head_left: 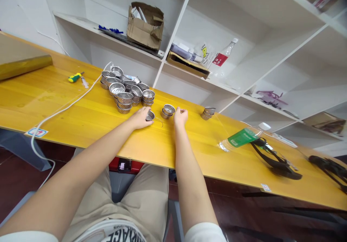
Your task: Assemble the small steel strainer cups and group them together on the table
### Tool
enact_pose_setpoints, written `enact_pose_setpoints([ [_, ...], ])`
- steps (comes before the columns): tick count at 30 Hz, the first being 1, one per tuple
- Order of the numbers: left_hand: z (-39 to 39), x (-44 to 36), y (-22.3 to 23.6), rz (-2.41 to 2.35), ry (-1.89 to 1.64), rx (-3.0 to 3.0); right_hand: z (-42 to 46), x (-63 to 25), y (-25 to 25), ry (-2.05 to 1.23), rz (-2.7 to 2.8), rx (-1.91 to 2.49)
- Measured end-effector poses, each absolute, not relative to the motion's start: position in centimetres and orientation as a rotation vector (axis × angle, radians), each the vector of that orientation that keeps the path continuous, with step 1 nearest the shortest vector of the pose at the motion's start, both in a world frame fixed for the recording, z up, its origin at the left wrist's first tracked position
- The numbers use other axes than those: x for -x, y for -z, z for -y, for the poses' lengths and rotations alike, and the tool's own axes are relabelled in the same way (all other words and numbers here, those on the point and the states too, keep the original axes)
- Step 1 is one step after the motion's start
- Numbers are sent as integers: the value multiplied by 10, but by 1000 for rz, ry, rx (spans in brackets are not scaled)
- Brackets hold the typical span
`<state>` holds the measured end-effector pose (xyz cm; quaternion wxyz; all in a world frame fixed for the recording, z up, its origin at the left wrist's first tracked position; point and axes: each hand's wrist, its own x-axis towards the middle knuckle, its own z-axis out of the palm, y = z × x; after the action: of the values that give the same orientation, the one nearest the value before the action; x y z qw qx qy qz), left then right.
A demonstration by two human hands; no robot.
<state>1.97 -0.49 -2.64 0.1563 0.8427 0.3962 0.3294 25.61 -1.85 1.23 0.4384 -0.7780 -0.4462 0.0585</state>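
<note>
My left hand (142,119) is closed round a small perforated metal strainer basket (150,116) on the yellow table, its open top facing up. A thin curved wire (159,121) shows just right of that basket. Close beside my right hand (180,116) stands a short stack of similar baskets (168,110), apart from the fingers. Those fingers are curled together in a pinch, and whatever may be in them is hidden. Many more strainer baskets (125,98) are piled and stacked beyond my left hand. Farther right is another small stack (208,113).
A white cable (71,106) crosses the table's left side, near a green-and-yellow screwdriver (74,77). On the right lie a green-labelled bottle (242,137) and a black headset-like strap (275,162). White shelves (211,25) with a torn cardboard box (145,27) rise behind.
</note>
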Motion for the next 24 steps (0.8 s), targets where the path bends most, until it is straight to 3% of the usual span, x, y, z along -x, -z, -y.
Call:
enact_pose_setpoints([
  [12,4,-20,27,-1179,-936,-2384,47,-215,-29,-176,1705,2331],
  [24,2,-20,30,-1149,-987,-2388,38,-214,-14,-407,1722,2242],
])
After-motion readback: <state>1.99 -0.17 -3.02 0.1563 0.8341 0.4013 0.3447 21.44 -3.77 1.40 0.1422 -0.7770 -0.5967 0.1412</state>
